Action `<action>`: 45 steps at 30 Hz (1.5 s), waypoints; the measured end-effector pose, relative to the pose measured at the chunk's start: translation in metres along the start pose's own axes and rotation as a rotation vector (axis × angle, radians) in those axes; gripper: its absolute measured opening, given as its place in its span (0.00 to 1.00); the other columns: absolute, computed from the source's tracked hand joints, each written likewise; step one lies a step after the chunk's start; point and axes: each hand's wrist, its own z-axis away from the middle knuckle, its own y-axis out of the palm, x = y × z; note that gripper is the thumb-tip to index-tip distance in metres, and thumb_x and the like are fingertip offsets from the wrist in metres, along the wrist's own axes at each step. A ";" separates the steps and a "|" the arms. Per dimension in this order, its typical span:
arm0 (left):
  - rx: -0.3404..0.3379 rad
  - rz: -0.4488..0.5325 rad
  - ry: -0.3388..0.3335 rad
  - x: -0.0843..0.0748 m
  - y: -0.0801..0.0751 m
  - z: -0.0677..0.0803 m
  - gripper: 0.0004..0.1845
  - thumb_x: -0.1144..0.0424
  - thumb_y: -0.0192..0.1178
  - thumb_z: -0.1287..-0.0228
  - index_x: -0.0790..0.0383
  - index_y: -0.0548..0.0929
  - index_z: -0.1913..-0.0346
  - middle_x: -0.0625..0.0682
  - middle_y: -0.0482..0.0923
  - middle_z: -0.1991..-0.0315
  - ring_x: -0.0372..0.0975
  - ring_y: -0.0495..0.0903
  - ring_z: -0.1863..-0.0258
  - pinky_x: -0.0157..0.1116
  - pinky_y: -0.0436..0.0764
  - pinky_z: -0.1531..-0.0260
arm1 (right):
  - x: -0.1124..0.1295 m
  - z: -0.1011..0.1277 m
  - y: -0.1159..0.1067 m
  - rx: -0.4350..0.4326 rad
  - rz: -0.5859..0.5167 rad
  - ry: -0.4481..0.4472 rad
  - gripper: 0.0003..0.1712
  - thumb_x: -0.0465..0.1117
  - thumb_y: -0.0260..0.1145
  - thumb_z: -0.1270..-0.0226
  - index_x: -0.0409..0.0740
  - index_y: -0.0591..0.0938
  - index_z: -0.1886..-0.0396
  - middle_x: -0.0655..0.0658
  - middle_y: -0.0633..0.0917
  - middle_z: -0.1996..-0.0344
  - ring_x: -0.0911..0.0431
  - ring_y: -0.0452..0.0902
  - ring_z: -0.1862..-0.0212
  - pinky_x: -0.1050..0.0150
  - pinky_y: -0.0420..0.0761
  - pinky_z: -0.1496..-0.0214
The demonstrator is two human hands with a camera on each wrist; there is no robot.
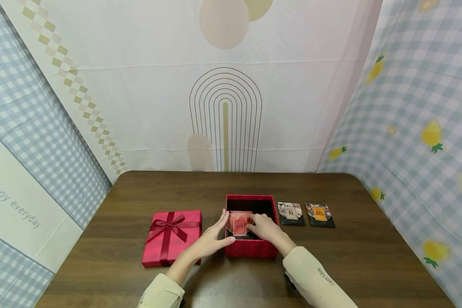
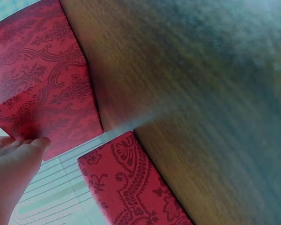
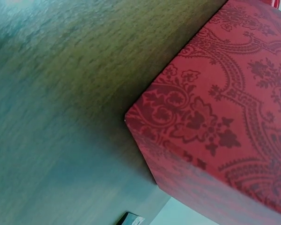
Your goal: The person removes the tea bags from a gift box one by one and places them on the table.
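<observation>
A red patterned box (image 1: 251,249) with a dark inside stands uncovered on the table in the head view. My left hand (image 1: 211,239) rests against its left wall, fingers extended and thumb apart, near the front corner. Over the right wall reaches my right hand (image 1: 267,227), its fingers and thumb pinching the right edge of a red-and-black packet (image 1: 239,227) in the box. The left wrist view has the left fingertips right at the box wall (image 2: 42,70). In the right wrist view the box's outside (image 3: 201,108) fills the right part, and the right hand is out of sight.
A red box lid (image 1: 192,233) with a dark red ribbon bow lies left of the box. Two flat packets, one with a pale label (image 1: 291,214) and one with an orange label (image 1: 320,215), lie to its right on the brown wooden table (image 1: 119,205). Printed curtains surround it.
</observation>
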 end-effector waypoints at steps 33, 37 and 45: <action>0.010 -0.003 -0.035 -0.001 -0.001 -0.001 0.41 0.53 0.54 0.36 0.65 0.44 0.29 0.60 0.34 0.28 0.52 0.49 0.32 0.54 0.55 0.38 | -0.005 -0.008 -0.003 0.099 -0.301 -0.185 0.24 0.38 0.57 0.36 0.31 0.72 0.42 0.38 0.80 0.65 0.52 0.74 0.66 0.58 0.73 0.61; 0.006 0.000 -0.036 -0.003 -0.001 0.000 0.41 0.54 0.54 0.35 0.65 0.44 0.29 0.60 0.34 0.28 0.52 0.49 0.32 0.54 0.55 0.38 | -0.005 -0.009 -0.004 0.032 -0.350 -0.157 0.23 0.36 0.60 0.39 0.33 0.75 0.44 0.48 0.74 0.76 0.60 0.64 0.78 0.68 0.66 0.73; 0.017 0.009 -0.046 -0.010 -0.003 0.002 0.41 0.56 0.54 0.35 0.66 0.43 0.29 0.62 0.34 0.28 0.54 0.49 0.32 0.56 0.55 0.39 | -0.006 -0.007 -0.005 -0.074 -0.428 -0.149 0.22 0.28 0.60 0.43 0.32 0.76 0.46 0.47 0.75 0.78 0.61 0.68 0.80 0.69 0.69 0.76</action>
